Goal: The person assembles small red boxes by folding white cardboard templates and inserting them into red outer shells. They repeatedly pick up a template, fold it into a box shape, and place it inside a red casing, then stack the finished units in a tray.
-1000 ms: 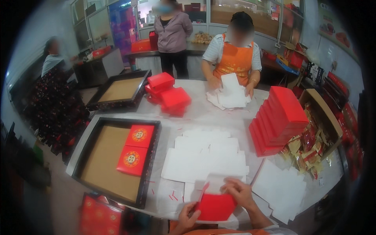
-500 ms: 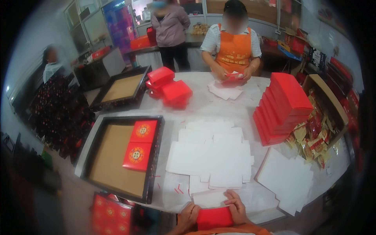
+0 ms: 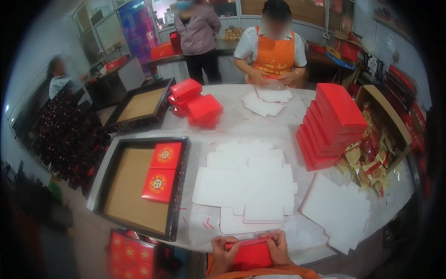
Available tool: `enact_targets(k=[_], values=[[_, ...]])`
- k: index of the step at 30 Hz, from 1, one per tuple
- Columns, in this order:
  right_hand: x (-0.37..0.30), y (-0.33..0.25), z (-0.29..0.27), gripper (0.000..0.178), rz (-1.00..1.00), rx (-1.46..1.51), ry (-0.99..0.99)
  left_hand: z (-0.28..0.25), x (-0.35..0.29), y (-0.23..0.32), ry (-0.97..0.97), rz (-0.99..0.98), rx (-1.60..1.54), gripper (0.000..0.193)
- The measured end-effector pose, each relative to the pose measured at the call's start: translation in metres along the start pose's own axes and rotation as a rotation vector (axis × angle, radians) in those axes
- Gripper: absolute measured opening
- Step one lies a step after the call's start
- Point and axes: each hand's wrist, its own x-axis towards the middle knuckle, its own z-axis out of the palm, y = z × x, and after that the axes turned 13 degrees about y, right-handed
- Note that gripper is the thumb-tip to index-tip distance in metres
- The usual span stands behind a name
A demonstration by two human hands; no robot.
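Observation:
A red cardboard box (image 3: pixel 251 258) is held close to my body at the table's near edge. My left hand (image 3: pixel 223 255) is closed on its left side, the thumb on the upper edge. My right hand (image 3: pixel 278 249) grips the right side, with fingers bent over the far edge. A narrow red flap runs along that edge between both hands. Just beyond lies a pile of flat white box blanks (image 3: pixel 246 188). More blanks (image 3: pixel 335 211) lie to the right. In the black-rimmed tray (image 3: pixel 125 195) at left sit two red boxes (image 3: pixel 160 183) with round gold emblems.
A tall stack of red boxes (image 3: pixel 329 128) stands at right, by a carton (image 3: pixel 392 125) spilling wrapped packets (image 3: pixel 371 160). More red boxes (image 3: pixel 197 104) and a second tray (image 3: pixel 139 103) are at far left. Across the table a person in an orange apron (image 3: pixel 274 53) handles a red piece.
My right hand's raised fingers have come down onto the box's far edge, and my left hand has shifted up along it. A narrow flap now shows there. The co-worker's hands have drawn back.

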Motion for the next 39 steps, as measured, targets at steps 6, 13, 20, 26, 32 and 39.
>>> enact_targets(k=[6,13,20,26,32,39], values=[[0.005,-0.005,-0.002,0.017,-0.01,-0.153,-0.065,0.005,0.006,0.015,-0.12,-0.078,0.264,0.021],[0.011,-0.015,0.006,0.012,0.017,-0.353,0.011,0.005,0.013,0.008,-0.242,-0.08,0.311,0.023],[0.016,-0.007,0.004,0.011,0.02,-0.272,-0.011,0.002,0.009,-0.004,-0.208,-0.034,0.216,0.017],[0.016,-0.017,0.005,0.012,0.078,-0.33,-0.013,-0.003,0.001,0.005,-0.182,0.032,0.221,0.012],[0.012,-0.009,0.0,0.011,0.102,-0.238,0.007,-0.001,-0.003,0.013,-0.171,0.078,0.242,0.011],[0.006,-0.009,0.005,0.015,0.061,-0.298,0.031,0.001,0.004,0.002,-0.182,-0.041,0.142,0.016]])
